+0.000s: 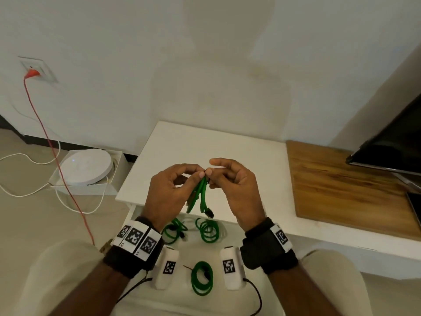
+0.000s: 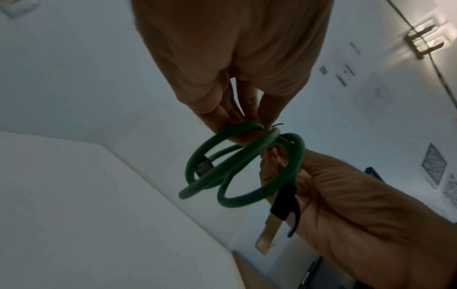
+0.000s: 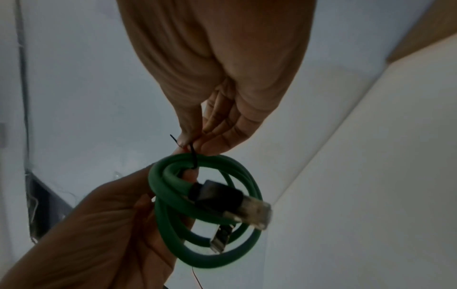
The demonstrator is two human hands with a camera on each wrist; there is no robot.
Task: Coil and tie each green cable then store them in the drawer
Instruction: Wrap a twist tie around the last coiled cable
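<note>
In the head view both hands hold a coiled green cable [image 1: 200,195] in the air above the open white drawer [image 1: 227,302]. My left hand [image 1: 198,173] grips the top of the coil, and its black plug ends hang down. My right hand [image 1: 211,169] pinches a thin black tie [image 1: 206,171] at the top of the coil. In the right wrist view the right hand [image 3: 195,144] holds the tie [image 3: 193,156], which runs around the cable's [image 3: 205,195] loops. The left wrist view shows the left hand [image 2: 247,121] pinching the coil [image 2: 237,168].
Three more green coils lie in the drawer: two at the back [image 1: 175,231] [image 1: 208,230], one near me [image 1: 201,278]. The white tabletop [image 1: 205,144] meets a wooden surface [image 1: 341,185] with a black screen [image 1: 391,144]. On the floor at the left are a white round device [image 1: 86,165] and a red cord [image 1: 57,156].
</note>
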